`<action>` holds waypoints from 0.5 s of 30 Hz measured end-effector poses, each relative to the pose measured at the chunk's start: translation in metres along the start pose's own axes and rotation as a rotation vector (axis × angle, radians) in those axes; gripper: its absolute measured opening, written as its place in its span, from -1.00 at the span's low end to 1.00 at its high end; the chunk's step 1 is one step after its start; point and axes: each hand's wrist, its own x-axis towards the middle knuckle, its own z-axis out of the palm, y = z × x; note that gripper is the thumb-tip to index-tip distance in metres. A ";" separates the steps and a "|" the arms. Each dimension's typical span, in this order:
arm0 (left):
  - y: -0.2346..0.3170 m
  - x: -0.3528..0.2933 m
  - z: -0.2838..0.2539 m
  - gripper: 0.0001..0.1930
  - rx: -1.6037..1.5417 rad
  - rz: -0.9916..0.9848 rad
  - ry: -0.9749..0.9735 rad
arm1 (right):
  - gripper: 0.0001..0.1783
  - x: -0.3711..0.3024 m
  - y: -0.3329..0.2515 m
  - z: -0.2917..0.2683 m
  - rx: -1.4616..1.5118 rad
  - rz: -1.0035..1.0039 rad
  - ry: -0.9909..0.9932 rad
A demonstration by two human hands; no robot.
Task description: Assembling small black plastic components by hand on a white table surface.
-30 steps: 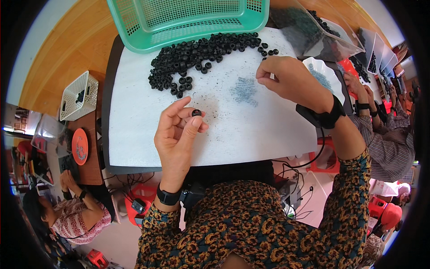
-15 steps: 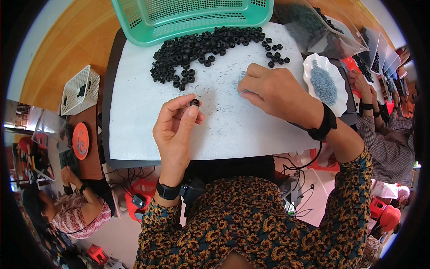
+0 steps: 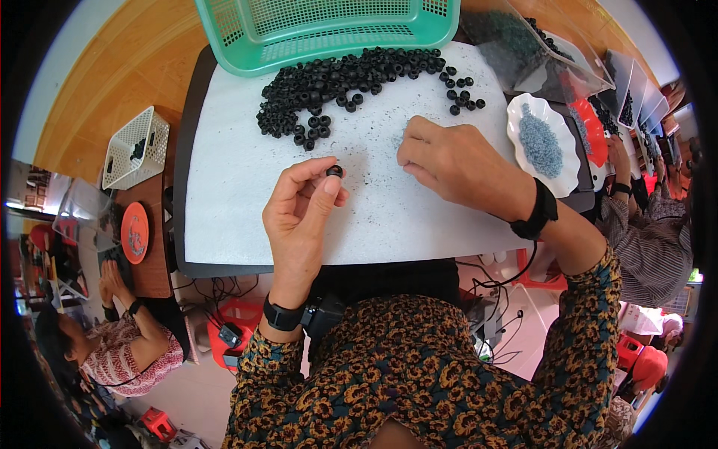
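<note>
Between the thumb and forefinger of my left hand [image 3: 295,217] is a round black bead [image 3: 334,171] with a hole facing up. My right hand [image 3: 456,161] is closed in a pinch over the white foam sheet [image 3: 419,236]; whatever its fingers hold is hidden. Beside those fingertips lies a little patch of blue-grey granules [image 3: 397,136]. A pile of similar black beads [image 3: 314,82] spreads across the far part of the sheet. To the right of my right hand, a white scalloped dish [image 3: 566,178] contains more blue-grey granules [image 3: 540,142].
A green perforated basket [image 3: 329,56] stands behind the pile, with a clear bin [image 3: 516,52] to its right. On the left are a small white basket [image 3: 138,161] and an orange plate [image 3: 134,232]. Other people sit on both sides. Cables hang below the table edge.
My left hand has shifted slightly right in the picture, still holding the bead. My right hand has stayed near the granules, its fingers a little more drawn together. The view has moved slightly.
</note>
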 end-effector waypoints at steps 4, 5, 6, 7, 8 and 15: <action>0.000 -0.001 0.000 -0.75 0.006 -0.006 -0.003 | -0.90 0.001 0.001 0.008 -0.012 -0.062 -0.026; 0.000 0.000 0.000 -0.75 0.005 -0.006 -0.002 | -0.90 0.001 0.000 0.007 -0.026 -0.044 -0.055; 0.000 0.000 -0.001 -0.74 0.001 -0.011 -0.004 | -0.89 0.002 -0.001 0.007 -0.040 -0.027 -0.083; 0.001 0.000 0.000 -0.74 -0.004 -0.015 -0.008 | -0.89 0.003 0.000 0.008 -0.041 -0.028 -0.083; 0.001 0.000 0.000 -0.74 -0.004 -0.014 -0.008 | -0.89 0.004 0.002 0.009 0.048 -0.015 -0.018; 0.000 0.001 0.002 -0.71 -0.043 -0.036 -0.030 | -0.86 0.013 0.007 0.010 0.303 0.152 0.200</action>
